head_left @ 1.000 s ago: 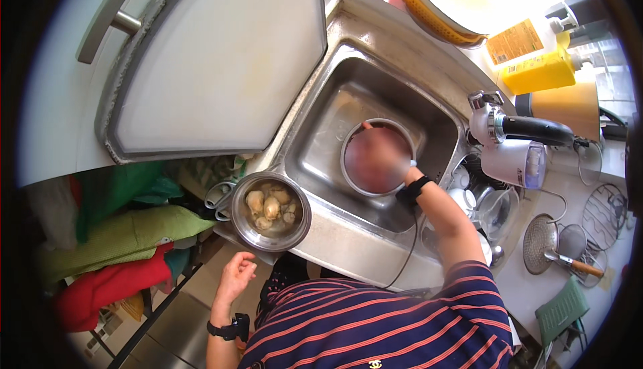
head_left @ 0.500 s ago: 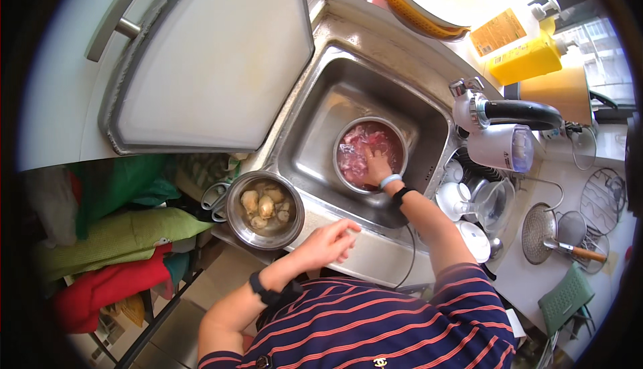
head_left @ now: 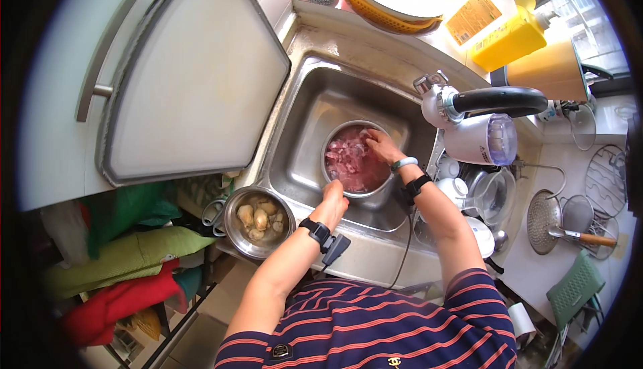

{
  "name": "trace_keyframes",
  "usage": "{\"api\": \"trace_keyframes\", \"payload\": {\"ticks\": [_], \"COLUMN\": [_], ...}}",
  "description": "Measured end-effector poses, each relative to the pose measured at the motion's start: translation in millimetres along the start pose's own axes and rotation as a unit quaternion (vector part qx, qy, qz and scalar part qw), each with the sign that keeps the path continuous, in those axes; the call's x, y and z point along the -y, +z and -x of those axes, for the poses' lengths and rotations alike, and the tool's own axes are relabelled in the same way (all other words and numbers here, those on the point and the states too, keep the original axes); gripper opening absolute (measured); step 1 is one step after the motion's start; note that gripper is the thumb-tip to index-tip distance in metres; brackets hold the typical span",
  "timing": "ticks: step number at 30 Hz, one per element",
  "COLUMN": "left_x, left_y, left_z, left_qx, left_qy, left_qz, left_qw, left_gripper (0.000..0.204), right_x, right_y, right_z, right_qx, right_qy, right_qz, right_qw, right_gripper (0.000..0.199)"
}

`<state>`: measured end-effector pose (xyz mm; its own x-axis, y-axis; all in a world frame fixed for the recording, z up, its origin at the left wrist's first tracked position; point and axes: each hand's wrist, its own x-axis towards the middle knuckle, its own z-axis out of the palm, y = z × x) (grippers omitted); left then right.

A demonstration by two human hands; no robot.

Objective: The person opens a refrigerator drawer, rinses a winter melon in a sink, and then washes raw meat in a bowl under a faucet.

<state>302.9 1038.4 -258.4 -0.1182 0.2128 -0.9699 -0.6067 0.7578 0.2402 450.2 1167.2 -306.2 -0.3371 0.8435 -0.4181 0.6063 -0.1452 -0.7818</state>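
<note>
Two bare hands work at a steel bowl [head_left: 355,165] of pink raw meat [head_left: 351,161] that sits in water inside a steel sink [head_left: 301,148]. The left hand [head_left: 333,198] rests on the bowl's near rim, fingers curled over the edge, seeming to steady it; how tightly it grips cannot be told. The right hand [head_left: 382,146] reaches in from the far right side, fingers loosely bent and dipped among the meat pieces, closed on nothing that can be made out. Both wrists wear bands.

Just left of the sink, on its near corner, stands a second pot [head_left: 258,220] holding pale, lumpy pieces, untouched. A large white board [head_left: 194,81] lies to the left, and a white tap filter [head_left: 472,128] juts over the sink's right side. A yellow bottle [head_left: 512,37] stands behind.

The step in hand looks like rinsing or stirring the meat in the bowl. The next move likely calls for a firm hold on the rim while the other hand turns the pieces, keeping water from slopping over.
</note>
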Motion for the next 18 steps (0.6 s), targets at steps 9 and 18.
{"api": "trace_keyframes", "payload": {"ticks": [9,18], "left_x": [-16.2,-6.4], "left_y": [21.5,27.2], "left_z": [-15.9,-29.9], "left_qx": [-0.023,-0.099], "left_qy": [-0.020,-0.060], "left_qz": [-0.038,-0.020], "left_qw": [0.999,0.993], "left_gripper": [0.023,0.039], "right_x": [2.5,36.6], "right_y": [24.9,3.4], "right_z": [5.3,54.5], "right_qx": [0.115,0.086], "right_qy": [-0.045,-0.037], "right_qz": [0.083,0.163], "right_qw": [0.989,0.982], "right_gripper": [0.042,0.036]}}
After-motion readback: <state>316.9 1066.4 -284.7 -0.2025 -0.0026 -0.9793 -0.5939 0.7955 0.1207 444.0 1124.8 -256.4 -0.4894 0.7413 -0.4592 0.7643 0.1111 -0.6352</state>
